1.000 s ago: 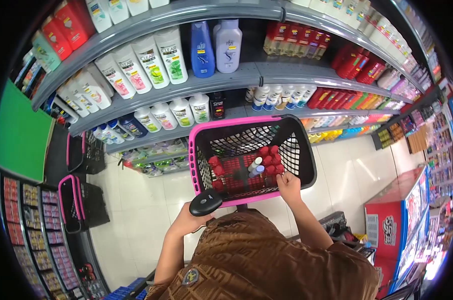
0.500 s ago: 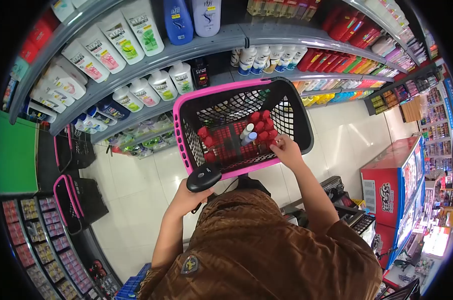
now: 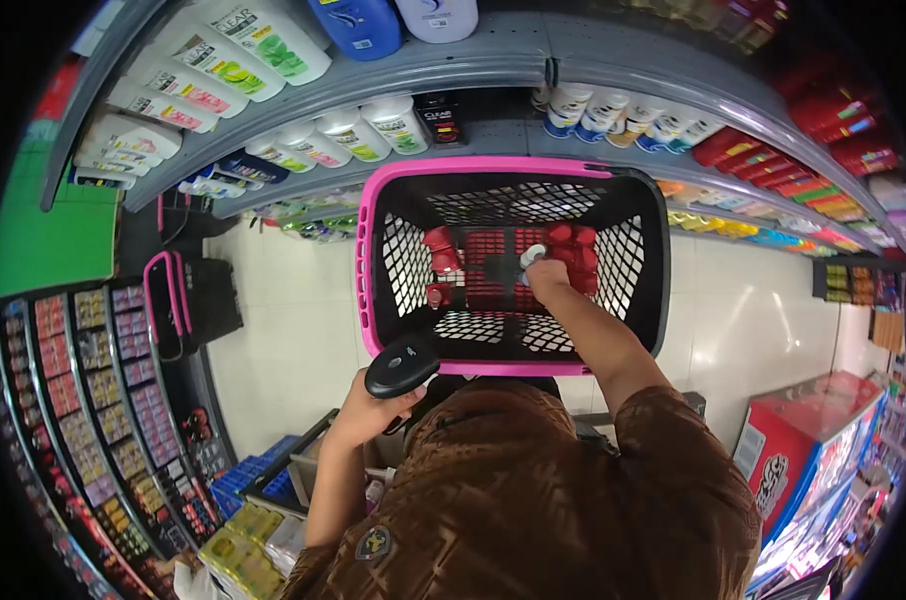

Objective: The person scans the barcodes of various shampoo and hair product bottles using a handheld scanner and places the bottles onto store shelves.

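My left hand [image 3: 373,410] is wrapped round the handle of a black scanner-like device [image 3: 403,370], near the front left corner of the basket. The black basket with a pink rim [image 3: 364,270] stands in front of me. Inside it, my right hand [image 3: 546,279] is at the white-capped bottles [image 3: 533,253]; its fingertips are partly hidden, and its grip is unclear. Red bottles [image 3: 576,240] stand on the right side of the basket, and several red items [image 3: 441,250] stand on its left.
Shelves [image 3: 453,82] of white, blue and red bottles curve beyond the basket. At the left are stacked black baskets [image 3: 198,300] and racks of small packets [image 3: 103,400]. A red display case [image 3: 803,430] stands at the right.
My right hand has moved from the basket's near right edge down inside, to the white-capped bottles. My left hand keeps the device. The view has shifted.
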Available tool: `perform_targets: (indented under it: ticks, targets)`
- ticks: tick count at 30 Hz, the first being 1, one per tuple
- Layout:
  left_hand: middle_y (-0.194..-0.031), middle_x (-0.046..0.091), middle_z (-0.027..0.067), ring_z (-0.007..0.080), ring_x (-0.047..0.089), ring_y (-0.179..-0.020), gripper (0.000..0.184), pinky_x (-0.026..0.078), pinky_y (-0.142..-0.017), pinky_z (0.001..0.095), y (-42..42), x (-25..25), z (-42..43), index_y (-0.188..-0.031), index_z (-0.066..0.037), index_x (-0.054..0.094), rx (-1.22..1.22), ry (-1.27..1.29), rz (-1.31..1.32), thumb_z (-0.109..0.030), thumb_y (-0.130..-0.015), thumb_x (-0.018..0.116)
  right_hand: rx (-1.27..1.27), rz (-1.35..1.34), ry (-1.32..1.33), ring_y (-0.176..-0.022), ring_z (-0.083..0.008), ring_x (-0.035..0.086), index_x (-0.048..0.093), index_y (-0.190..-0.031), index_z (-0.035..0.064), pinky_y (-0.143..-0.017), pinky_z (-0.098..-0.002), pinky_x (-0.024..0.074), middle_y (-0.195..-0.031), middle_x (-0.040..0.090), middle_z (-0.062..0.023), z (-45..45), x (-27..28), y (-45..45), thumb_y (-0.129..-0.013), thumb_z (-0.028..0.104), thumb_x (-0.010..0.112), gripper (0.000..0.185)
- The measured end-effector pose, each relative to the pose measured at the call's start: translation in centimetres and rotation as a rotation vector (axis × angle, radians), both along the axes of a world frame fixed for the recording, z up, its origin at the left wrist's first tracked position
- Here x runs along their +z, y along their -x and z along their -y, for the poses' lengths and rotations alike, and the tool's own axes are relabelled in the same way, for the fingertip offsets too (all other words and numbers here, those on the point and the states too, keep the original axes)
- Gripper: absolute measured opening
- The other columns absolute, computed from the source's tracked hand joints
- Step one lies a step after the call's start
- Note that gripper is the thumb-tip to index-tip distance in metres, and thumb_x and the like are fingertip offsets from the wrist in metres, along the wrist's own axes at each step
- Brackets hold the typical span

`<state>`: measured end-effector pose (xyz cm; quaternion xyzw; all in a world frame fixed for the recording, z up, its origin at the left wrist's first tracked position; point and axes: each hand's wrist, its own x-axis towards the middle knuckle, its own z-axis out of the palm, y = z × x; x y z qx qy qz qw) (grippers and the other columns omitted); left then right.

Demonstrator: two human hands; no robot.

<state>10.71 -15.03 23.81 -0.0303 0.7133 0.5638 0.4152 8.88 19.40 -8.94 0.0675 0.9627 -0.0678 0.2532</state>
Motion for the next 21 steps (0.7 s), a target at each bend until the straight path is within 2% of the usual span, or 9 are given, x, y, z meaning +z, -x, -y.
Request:
perform_targets:
  ticks: [5, 7, 11, 13, 14, 16, 17, 20, 21]
  targets:
    - [-0.077, 0.066, 0.0000, 0.0075, 0.060, -0.061, 0.021, 0.050, -0.056, 0.0258, -0.1, 0.7, -1.4, -0.102, 0.000, 0.068, 0.072, -0.004, -0.057, -0.011, -0.089, 0.080, 0.220, 0.067, 0.051, -0.099, -0.0333, 0.073, 0.074, -0.108, 0.0014, -0.082, -0.0416, 0.0592, -0.106, 0.074, -0.0195, -1.2, 2.7, 0.5, -0.084, 0.015, 0.069, 0.028]
    - [-0.077, 0.067, 0.0003, 0.0075, 0.060, -0.061, 0.021, 0.049, -0.056, 0.0256, 0.3, 0.5, -1.7, -0.102, 0.000, 0.068, 0.103, -0.021, -0.086, -0.011, -0.089, 0.080, 0.153, -0.247, 0.225, -0.087, -0.0319, 0.074, 0.077, -0.094, 0.0007, -0.075, -0.0399, 0.0588, -0.096, 0.076, -0.0172, -1.8, 7.4, -0.1, -0.081, 0.018, 0.073, 0.022]
    - [-0.077, 0.067, 0.0013, 0.0081, 0.060, -0.063, 0.023, 0.050, -0.058, 0.0264, 1.6, -0.8, -2.4, -0.104, 0.000, 0.069, 0.234, -0.094, -0.133, -0.013, -0.089, 0.081, 0.054, -0.135, 0.484, -0.083, -0.0247, 0.073, 0.075, -0.093, -0.0030, -0.074, -0.0357, 0.0565, -0.088, 0.075, -0.0139, -4.2, 22.0, 0.1, -0.077, 0.019, 0.079, 0.028]
    - [-0.081, 0.068, 0.0016, 0.0101, 0.062, -0.068, 0.029, 0.052, -0.064, 0.0275, 2.1, -1.3, -3.0, -0.110, -0.002, 0.070, 0.312, -0.157, -0.145, -0.015, -0.088, 0.081, -0.265, -0.038, 0.935, -0.078, -0.0142, 0.070, 0.075, -0.092, -0.0041, -0.068, -0.0324, 0.0542, -0.082, 0.072, -0.0081, -4.6, 28.5, -1.1, -0.078, 0.013, 0.080, 0.023]
    - [-0.081, 0.068, 0.0016, 0.0101, 0.062, -0.068, 0.029, 0.052, -0.064, 0.0275, 2.4, -1.7, -3.1, -0.110, -0.002, 0.070, 0.301, -0.178, -0.153, -0.015, -0.088, 0.081, -0.268, -0.058, 0.918, -0.078, -0.0142, 0.070, 0.075, -0.092, -0.0041, -0.068, -0.0324, 0.0542, -0.082, 0.072, -0.0081, -4.8, 30.0, -1.5, -0.078, 0.013, 0.080, 0.023]
    - [-0.097, 0.068, 0.0045, 0.0131, 0.064, -0.073, 0.040, 0.054, -0.066, 0.0288, 3.0, -2.1, -3.2, -0.120, -0.002, 0.062, 0.249, -0.294, -0.176, -0.011, -0.085, 0.081, -0.415, -0.114, 1.167, -0.076, -0.0084, 0.066, 0.074, -0.092, -0.0053, -0.066, -0.0276, 0.0530, -0.083, 0.071, -0.0059, -5.1, 33.2, -2.3, -0.080, 0.010, 0.082, 0.021]
    - [-0.096, 0.068, 0.0046, 0.0136, 0.066, -0.077, 0.048, 0.056, -0.070, 0.0297, 3.2, -1.7, -3.2, -0.124, -0.003, 0.061, 0.217, -0.356, -0.153, -0.011, -0.082, 0.083, -0.483, -0.199, 1.307, -0.074, -0.0103, 0.067, 0.073, -0.094, -0.0047, -0.064, -0.0260, 0.0537, -0.084, 0.071, -0.0070, -4.4, 35.3, -2.6, -0.083, 0.009, 0.079, 0.018]
    - [-0.120, 0.067, 0.0085, 0.0191, 0.066, -0.107, 0.065, 0.055, -0.092, 0.0341, 3.4, -1.8, -3.6, -0.134, -0.002, 0.059, 0.142, -0.501, -0.283, -0.006, -0.075, 0.086, -0.554, -0.372, 1.478, -0.079, -0.0138, 0.071, 0.070, -0.102, -0.0038, -0.070, -0.0287, 0.0589, -0.091, 0.073, -0.0092, -2.2, 39.6, -2.7, -0.088, 0.008, 0.074, 0.019]
    - [-0.120, 0.067, 0.0085, 0.0191, 0.066, -0.107, 0.065, 0.055, -0.092, 0.0341, 3.5, -1.7, -3.4, -0.134, -0.002, 0.059, 0.123, -0.519, -0.293, -0.006, -0.075, 0.086, -0.580, -0.406, 1.485, -0.082, -0.0152, 0.072, 0.069, -0.104, -0.0029, -0.073, -0.0304, 0.0603, -0.096, 0.073, -0.0090, -1.2, 40.1, -2.5, -0.090, 0.010, 0.072, 0.020]
